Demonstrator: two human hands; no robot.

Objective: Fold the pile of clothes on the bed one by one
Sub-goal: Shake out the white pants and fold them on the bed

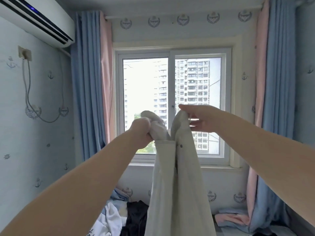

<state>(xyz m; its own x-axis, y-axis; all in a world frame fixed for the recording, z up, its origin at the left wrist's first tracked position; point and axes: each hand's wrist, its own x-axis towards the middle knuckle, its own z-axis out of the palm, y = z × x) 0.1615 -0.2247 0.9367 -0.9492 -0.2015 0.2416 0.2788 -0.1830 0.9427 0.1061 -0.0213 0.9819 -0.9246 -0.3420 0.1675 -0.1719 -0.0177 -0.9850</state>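
Holding the trousers (177,176) up, left hand (140,129) fisted on the waistband, right hand (199,116) pinching it; spread the hands apart to align the legs.

Garment (179,193) hangs centre frame, in front of the window (146,106). Left hand (140,129) grips its top on the left; right hand (201,118) pinches its top on the right, hands close together. Curtains flank the window: left curtain (90,79), right curtain (276,82). AC unit (34,21) sits high on the left wall, socket (25,53) below it. Pile of clothes (119,217) lies low, behind & left of the garment, prob. on the bed (226,231).
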